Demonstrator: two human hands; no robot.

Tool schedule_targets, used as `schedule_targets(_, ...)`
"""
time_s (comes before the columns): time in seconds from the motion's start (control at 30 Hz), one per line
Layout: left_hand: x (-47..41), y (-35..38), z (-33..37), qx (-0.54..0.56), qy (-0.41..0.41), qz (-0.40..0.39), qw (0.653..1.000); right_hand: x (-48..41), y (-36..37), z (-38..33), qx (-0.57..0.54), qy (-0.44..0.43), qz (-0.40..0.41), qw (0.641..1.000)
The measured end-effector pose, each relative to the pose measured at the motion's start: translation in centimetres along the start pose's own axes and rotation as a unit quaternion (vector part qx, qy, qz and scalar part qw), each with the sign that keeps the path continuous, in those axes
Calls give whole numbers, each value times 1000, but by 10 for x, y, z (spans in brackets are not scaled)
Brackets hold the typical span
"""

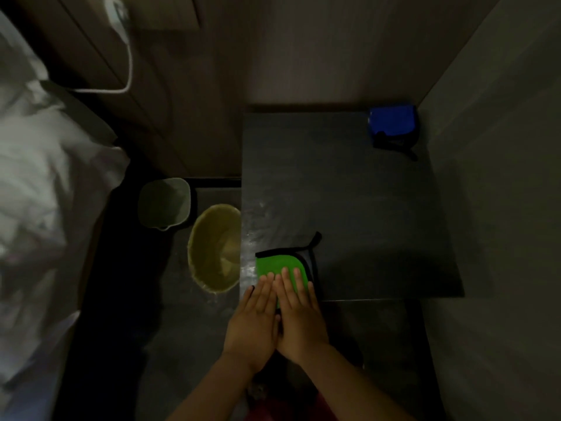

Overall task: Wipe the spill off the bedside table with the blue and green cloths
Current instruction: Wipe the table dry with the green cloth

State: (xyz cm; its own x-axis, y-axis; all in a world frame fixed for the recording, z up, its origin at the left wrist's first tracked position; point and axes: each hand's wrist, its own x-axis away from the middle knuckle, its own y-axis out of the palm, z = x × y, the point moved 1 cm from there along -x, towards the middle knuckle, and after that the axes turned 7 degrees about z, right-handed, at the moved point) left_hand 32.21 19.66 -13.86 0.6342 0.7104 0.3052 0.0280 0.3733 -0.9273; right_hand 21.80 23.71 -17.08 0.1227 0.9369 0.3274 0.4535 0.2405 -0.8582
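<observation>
The wiping looks to be under way but not finished. Both hands lie flat, side by side, on the green cloth [277,262]. The left hand [255,323] and the right hand [300,317] have their fingers straight and pressed down on the fabric, and neither curls round it or pinches it. The cloth sits at the near left corner of the dark table [364,208], with its black-edged loop pointing away from the person. A pale wet sheen [252,226] runs along the table's left edge just beyond the cloth, so I judge that part of the spill is not yet taken up (the dim light makes its full extent hard to tell). The blue cloth [391,123] rests folded in the far right corner against the wall, well apart from the hands and seemingly unused for now. What remains, as far as I can judge, is pushing the green cloth up through the shiny strip and then following with the blue one. On the floor left of the table stand a yellowish wastebasket [212,247] and a grey bin [165,203], with a bed [36,177] beyond them.
</observation>
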Motion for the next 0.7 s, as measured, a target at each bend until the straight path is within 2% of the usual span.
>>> schedule_targets(0.3,13,-10,-41,3,-20,5,1000,-16,10,-43,-13,-25,-9,1000)
schedule_targets(0.53,10,-9,-38,-14,-23,-20,999,-18,8,-40,-20,-35,-16,999)
schedule_targets(0.7,-2,-4,-21,-22,-39,38,998,-19,-2,-22,-13,-40,-11,999)
